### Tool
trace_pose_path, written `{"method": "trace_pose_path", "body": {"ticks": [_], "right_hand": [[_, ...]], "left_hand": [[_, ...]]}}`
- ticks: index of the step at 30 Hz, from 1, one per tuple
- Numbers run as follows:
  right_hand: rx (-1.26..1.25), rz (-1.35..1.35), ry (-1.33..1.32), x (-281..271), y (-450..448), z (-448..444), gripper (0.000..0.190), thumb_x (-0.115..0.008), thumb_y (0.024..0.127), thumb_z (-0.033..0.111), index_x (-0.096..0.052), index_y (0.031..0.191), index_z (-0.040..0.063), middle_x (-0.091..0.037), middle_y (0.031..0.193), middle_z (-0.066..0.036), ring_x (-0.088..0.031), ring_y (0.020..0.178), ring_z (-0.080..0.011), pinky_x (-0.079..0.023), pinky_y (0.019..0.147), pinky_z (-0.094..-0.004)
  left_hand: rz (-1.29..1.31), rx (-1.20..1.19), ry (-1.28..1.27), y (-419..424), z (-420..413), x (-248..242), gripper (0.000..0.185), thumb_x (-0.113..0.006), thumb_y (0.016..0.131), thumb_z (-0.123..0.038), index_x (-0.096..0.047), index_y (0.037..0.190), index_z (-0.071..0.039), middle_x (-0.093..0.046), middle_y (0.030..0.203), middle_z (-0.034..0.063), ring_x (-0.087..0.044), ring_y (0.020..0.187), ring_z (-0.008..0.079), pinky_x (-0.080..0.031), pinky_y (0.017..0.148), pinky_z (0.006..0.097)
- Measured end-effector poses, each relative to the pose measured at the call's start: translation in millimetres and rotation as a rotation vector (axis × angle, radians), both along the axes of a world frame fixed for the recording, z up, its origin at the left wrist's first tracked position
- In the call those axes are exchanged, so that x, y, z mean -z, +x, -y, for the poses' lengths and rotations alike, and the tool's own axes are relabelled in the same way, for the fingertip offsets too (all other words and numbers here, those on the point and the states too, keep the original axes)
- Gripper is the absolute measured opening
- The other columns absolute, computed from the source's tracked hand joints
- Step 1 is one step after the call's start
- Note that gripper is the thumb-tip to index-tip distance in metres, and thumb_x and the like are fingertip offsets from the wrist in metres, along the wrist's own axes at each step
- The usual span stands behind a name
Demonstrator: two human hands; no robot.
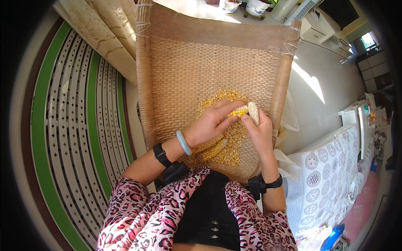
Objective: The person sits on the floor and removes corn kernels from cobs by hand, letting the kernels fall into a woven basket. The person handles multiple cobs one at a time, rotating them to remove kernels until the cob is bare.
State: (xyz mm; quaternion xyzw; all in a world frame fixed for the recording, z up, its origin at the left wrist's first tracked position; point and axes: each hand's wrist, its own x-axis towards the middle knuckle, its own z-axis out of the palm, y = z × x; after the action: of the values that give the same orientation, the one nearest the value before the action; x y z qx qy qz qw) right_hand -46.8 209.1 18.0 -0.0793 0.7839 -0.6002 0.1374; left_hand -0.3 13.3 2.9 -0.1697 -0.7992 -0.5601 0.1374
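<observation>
My left hand (209,120) grips an ear of corn (238,111) that bears yellow kernels, partly hidden by the fingers. In my right hand (260,128) is a pale bare corncob (253,112), held upright against the ear's right end. Both hands are over a large woven winnowing basket (188,75). Loose yellow kernels (233,147) lie in a heap beneath and around the hands. More ears of corn (213,150) rest on the heap near my left wrist.
The basket has a thick bound rim (280,88) on the right and a wooden board (216,31) at its far end. Plastic bags (289,113) lie right of it. A cream curtain (106,31) hangs at the upper left. Potted plants (256,8) stand beyond, and a patterned cloth (317,175) covers furniture at the right.
</observation>
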Motion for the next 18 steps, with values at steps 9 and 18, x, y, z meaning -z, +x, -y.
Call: {"method": "trace_pose_path", "body": {"ticks": [9,18], "right_hand": [[0.004,0.350,-0.237,-4.4,-4.9,2.3,0.016,-0.061,0.096,0.010,-0.060,0.111,0.004,-0.065,0.081,-0.004,-0.041,0.049,-0.0029,-0.029,0.042,-0.0208],[0.030,0.128,-0.149,0.7,-0.4,3.8,0.024,-0.066,0.103,0.026,-0.065,0.110,0.003,-0.067,0.083,-0.004,-0.048,0.054,-0.0032,-0.035,0.046,-0.0213]], "left_hand": [[0.011,0.059,-0.015,2.7,-3.7,-2.4,0.046,-0.064,0.099,-0.003,-0.057,0.145,-0.003,-0.065,0.120,0.0198,-0.066,0.109,0.0354,-0.055,0.094,0.0395],[0.009,-0.019,0.027,2.8,-8.3,-5.0,0.041,-0.063,0.102,-0.010,-0.057,0.141,0.000,-0.065,0.121,0.0215,-0.068,0.105,0.0337,-0.056,0.090,0.0380]]}}
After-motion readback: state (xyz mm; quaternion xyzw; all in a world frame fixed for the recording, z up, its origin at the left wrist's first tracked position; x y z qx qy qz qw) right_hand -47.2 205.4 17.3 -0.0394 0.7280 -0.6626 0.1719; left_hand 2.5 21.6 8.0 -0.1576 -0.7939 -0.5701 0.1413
